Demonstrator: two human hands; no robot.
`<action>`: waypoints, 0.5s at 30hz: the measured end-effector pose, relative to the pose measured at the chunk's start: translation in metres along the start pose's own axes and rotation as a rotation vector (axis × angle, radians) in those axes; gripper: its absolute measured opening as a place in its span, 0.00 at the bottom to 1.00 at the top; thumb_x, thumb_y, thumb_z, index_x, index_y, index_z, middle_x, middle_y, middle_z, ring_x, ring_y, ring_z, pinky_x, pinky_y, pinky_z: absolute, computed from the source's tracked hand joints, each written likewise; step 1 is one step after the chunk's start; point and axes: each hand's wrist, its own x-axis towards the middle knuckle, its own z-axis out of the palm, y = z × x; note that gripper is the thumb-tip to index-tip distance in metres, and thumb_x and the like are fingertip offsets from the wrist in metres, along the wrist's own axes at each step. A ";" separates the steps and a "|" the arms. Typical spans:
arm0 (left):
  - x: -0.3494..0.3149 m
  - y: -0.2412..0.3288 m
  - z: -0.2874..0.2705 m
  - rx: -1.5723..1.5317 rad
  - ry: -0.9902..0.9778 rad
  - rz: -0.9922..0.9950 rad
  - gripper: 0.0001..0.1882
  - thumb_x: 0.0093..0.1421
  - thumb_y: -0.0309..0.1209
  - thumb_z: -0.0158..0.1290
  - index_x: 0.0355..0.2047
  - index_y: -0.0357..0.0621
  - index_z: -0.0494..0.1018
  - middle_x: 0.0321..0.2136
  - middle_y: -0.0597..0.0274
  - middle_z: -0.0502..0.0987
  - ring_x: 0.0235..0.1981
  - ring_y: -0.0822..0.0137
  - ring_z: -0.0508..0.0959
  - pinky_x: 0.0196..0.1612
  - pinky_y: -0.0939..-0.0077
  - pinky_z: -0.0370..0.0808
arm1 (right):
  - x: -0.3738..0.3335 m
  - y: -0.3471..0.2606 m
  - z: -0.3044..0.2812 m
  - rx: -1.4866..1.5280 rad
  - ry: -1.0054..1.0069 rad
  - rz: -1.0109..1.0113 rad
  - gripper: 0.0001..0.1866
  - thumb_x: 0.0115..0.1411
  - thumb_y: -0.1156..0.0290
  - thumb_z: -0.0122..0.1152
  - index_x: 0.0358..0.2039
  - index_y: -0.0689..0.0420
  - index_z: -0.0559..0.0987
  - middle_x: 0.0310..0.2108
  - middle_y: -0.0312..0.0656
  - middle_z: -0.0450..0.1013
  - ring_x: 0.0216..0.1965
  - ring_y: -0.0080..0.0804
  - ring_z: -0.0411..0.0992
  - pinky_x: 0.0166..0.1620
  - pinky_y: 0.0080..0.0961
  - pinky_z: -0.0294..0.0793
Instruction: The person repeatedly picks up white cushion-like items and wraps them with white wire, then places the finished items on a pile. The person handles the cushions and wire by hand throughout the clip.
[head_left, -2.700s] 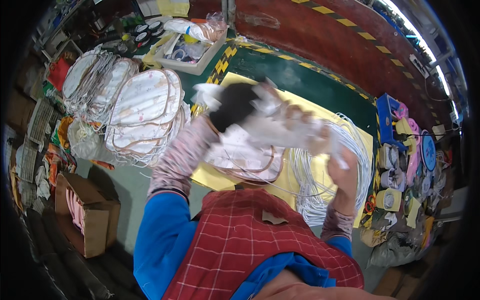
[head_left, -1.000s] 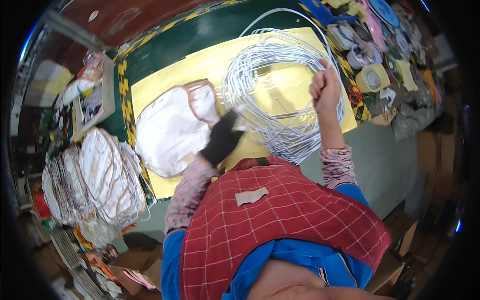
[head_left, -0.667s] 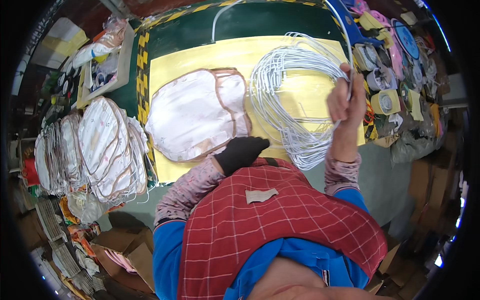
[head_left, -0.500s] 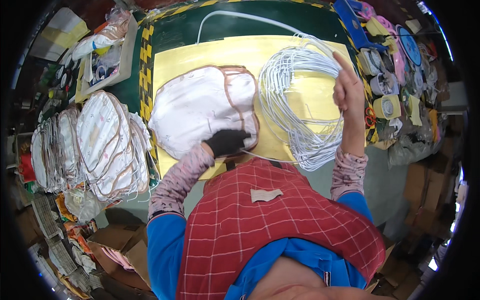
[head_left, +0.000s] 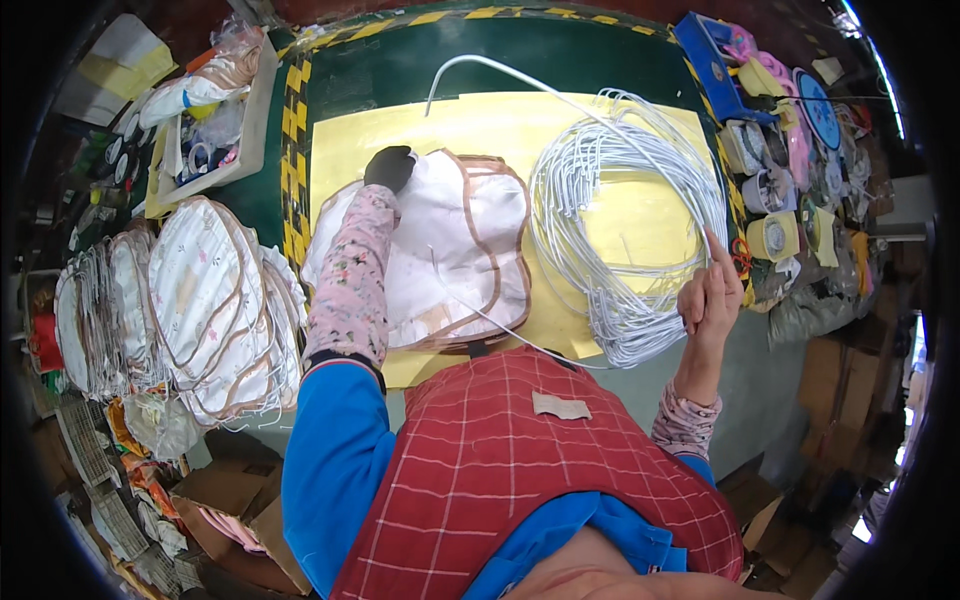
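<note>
My left hand [head_left: 390,168], in a black glove, is closed at the far edge of a white fabric panel [head_left: 425,215] with brown binding. Its fingertips are partly hidden, but they seem to pinch the panel's edge. More such panels lie stacked beneath. My bare right hand [head_left: 713,297] is closed around a white wire [head_left: 520,75], index finger stretched along it. From there the wire arcs over the far side of the table, while its other end crosses in front of my apron onto the panel. Beside that hand lies a large coil of white wire hoops [head_left: 640,330].
Finished-looking patterned panels [head_left: 205,300] with wire rims stand piled at the left. Behind them sits a white tray [head_left: 255,135] of supplies. A blue bin [head_left: 705,60], small tubs and orange-handled scissors [head_left: 740,250] line the right side. Yellow sheet [head_left: 440,370] covers the work surface.
My left hand has moved from the panel's near edge to its far edge. My right hand has come down along the coil, and the wire's near end now lies over the panel.
</note>
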 end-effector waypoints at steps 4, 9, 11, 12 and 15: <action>-0.021 0.046 -0.090 -0.480 0.083 0.027 0.17 0.57 0.40 0.50 0.41 0.42 0.75 0.31 0.58 0.79 0.32 0.64 0.77 0.37 0.74 0.71 | 0.000 -0.009 -0.011 0.102 -0.024 0.008 0.20 0.65 0.72 0.39 0.54 0.72 0.64 0.09 0.24 0.53 0.07 0.09 0.46 0.11 0.10 0.45; -0.089 0.106 -0.185 -0.866 0.224 0.159 0.09 0.60 0.31 0.48 0.35 0.37 0.72 0.27 0.68 0.74 0.30 0.79 0.70 0.33 0.82 0.67 | 0.010 -0.015 -0.026 0.296 -0.175 -0.025 0.19 0.65 0.73 0.39 0.53 0.72 0.64 0.08 0.24 0.52 0.06 0.09 0.46 0.10 0.10 0.45; -0.114 0.114 -0.203 -0.946 0.341 0.235 0.08 0.60 0.30 0.46 0.32 0.37 0.72 0.25 0.67 0.73 0.29 0.76 0.70 0.33 0.80 0.66 | 0.014 -0.014 -0.028 0.342 -0.226 -0.049 0.19 0.65 0.74 0.39 0.53 0.73 0.64 0.08 0.24 0.52 0.06 0.09 0.47 0.09 0.10 0.45; -0.125 0.116 -0.209 -0.891 0.404 0.268 0.08 0.60 0.29 0.46 0.32 0.37 0.71 0.25 0.66 0.73 0.28 0.74 0.70 0.33 0.79 0.66 | 0.015 -0.015 -0.030 0.384 -0.240 -0.047 0.19 0.65 0.73 0.40 0.53 0.73 0.64 0.08 0.25 0.52 0.05 0.09 0.47 0.09 0.10 0.45; -0.151 0.124 -0.215 -0.929 0.477 0.184 0.07 0.60 0.28 0.44 0.31 0.38 0.71 0.23 0.61 0.71 0.29 0.66 0.72 0.34 0.75 0.67 | 0.017 -0.008 -0.040 0.426 -0.270 -0.051 0.21 0.66 0.69 0.40 0.54 0.71 0.62 0.05 0.27 0.54 0.02 0.11 0.47 0.06 0.10 0.47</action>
